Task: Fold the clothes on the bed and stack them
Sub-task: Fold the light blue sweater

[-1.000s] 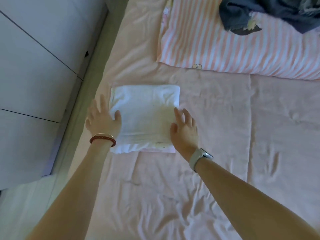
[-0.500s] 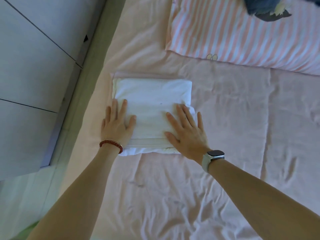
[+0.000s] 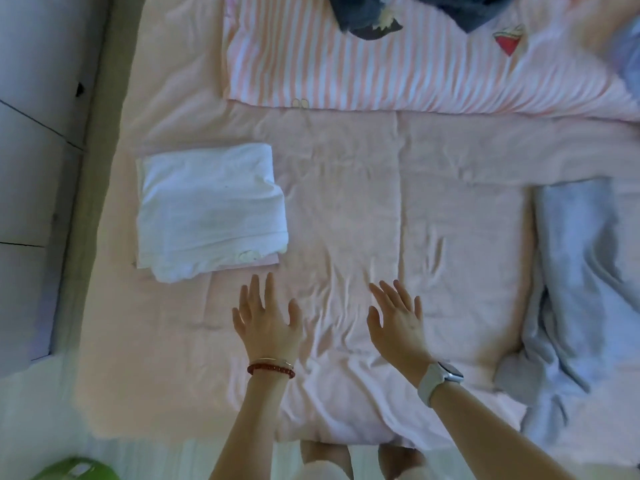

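Left hand [image 3: 266,325] and right hand [image 3: 398,323] both flat-fingered, spread, holding nothing, over the pink sheet [image 3: 346,209]. Folded white stack [image 3: 211,213] sits at the bed's left edge, just beyond the left hand, untouched. Grey garment [image 3: 581,289] lies crumpled far right, dark clothes [image 3: 367,12] on the striped pillow [image 3: 346,71].

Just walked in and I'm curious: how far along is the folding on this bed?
Done: one white garment lies folded near the bed's left edge, starting a stack. In hand: nothing; the left hand and right hand hover open over the pink sheet. Left: a crumpled grey garment at the right and dark blue clothes on the striped pillow.
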A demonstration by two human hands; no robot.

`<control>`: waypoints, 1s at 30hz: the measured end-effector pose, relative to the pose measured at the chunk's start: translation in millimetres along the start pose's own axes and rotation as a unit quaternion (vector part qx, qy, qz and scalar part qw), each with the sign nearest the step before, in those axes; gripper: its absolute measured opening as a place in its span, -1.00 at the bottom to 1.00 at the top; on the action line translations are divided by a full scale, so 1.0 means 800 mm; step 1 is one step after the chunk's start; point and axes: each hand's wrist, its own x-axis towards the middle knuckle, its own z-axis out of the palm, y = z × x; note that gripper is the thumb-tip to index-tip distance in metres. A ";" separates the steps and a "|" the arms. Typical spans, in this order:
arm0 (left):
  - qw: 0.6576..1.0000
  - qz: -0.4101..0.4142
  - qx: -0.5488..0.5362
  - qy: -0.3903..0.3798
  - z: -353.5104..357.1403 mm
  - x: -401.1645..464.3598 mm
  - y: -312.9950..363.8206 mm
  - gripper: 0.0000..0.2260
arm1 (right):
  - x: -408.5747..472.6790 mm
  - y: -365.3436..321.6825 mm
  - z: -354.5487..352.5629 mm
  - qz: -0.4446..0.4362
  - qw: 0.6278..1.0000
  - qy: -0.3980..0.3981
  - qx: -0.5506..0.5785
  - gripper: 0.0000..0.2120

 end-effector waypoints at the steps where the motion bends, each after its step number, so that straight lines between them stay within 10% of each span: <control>1: 0.999 0.017 0.020 -0.023 0.008 -0.009 0.013 -0.47 | -0.013 0.018 -0.008 0.015 1.000 0.009 0.006 -0.56; 12: 0.951 0.267 0.095 -0.127 0.135 -0.099 0.224 -0.55 | -0.098 0.293 -0.089 0.124 0.980 0.155 0.015 -0.58; 24: 0.929 0.269 0.043 -0.252 0.357 -0.215 0.419 -0.40 | -0.010 0.576 -0.151 0.245 0.941 0.139 0.187 -0.20; 30: 0.956 0.225 -0.041 -0.184 0.329 -0.217 0.460 -0.60 | 0.005 0.575 -0.175 0.185 0.964 0.092 0.169 -0.57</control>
